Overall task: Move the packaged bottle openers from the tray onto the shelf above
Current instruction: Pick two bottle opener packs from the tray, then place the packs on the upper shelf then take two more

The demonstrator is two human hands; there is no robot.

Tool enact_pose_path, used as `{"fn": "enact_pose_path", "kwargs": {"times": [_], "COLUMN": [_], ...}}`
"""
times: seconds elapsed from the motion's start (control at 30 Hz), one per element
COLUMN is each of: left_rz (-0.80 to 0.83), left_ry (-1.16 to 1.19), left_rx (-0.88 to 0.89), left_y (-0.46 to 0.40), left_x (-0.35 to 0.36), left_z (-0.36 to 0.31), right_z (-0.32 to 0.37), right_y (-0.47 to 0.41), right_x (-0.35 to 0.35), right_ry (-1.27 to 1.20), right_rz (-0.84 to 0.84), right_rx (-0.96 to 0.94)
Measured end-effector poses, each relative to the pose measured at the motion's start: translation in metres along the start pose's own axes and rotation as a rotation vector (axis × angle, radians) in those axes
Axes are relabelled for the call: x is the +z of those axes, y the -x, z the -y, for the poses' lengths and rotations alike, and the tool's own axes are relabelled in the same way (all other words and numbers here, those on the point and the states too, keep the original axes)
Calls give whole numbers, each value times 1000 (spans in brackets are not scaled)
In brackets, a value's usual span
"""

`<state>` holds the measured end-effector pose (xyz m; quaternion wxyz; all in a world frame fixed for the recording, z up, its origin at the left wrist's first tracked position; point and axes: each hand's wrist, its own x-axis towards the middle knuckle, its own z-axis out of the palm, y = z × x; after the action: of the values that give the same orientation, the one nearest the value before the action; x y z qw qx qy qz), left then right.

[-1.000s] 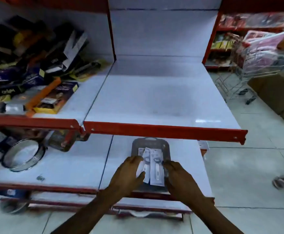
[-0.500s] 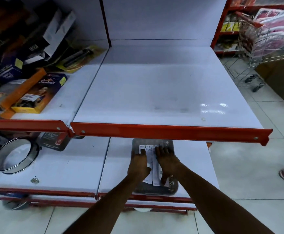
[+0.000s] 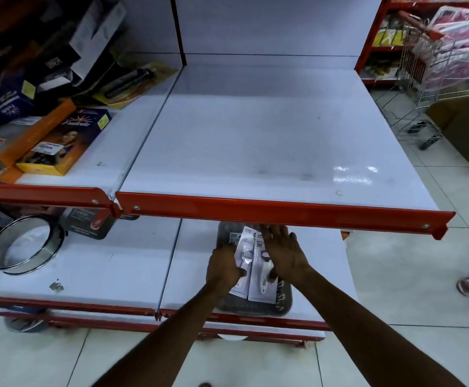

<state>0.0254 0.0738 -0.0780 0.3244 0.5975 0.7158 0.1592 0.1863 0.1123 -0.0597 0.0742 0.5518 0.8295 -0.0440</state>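
Note:
A dark grey tray [image 3: 255,307] lies on the lower white shelf, partly under the red front lip of the shelf above [image 3: 269,141]. Two white packaged bottle openers [image 3: 253,263] lie side by side on the tray. My left hand [image 3: 223,265] grips the left edge of the left package with its fingers curled. Over the right package lies my right hand [image 3: 282,252]: fingers spread toward the back, thumb pressing the package's lower part. The tray's far end is hidden by the red lip.
The upper shelf's white surface ends in a red front lip [image 3: 283,212]. Boxed goods [image 3: 54,141] crowd its left bay. A round metal sieve [image 3: 24,244] and a cutter pack [image 3: 88,222] sit on the lower shelf at left. A shopping trolley [image 3: 434,65] stands at right.
The view has dropped closer to the shelves. My left hand has shifted to the left package's edge and curled on it. My right hand has spread flatter over the right package.

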Motion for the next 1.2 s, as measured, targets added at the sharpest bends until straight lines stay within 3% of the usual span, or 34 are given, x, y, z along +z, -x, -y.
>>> {"fn": "enact_pose_path", "kwargs": {"times": [0.33, 0.67, 0.9, 1.03, 1.2], "left_rz": [-26, -277, -467, -445, -340], "left_ry": [67, 260, 483, 528, 496], "left_rx": [80, 419, 496, 431, 252], "left_y": [56, 145, 159, 108, 26], "left_x": [-44, -151, -248, -282, -282], "left_z": [5, -56, -125, -139, -126], "right_z": [-5, 3, 1, -18, -30], "right_y": [89, 160, 157, 87, -1], "right_x": [-42, -171, -292, -312, -280], "right_ry": [-821, -1090, -1344, -1548, -1524], "right_rz": [-165, -515, -725, -663, -469], "right_rx": [164, 50, -71, 8, 225]}}
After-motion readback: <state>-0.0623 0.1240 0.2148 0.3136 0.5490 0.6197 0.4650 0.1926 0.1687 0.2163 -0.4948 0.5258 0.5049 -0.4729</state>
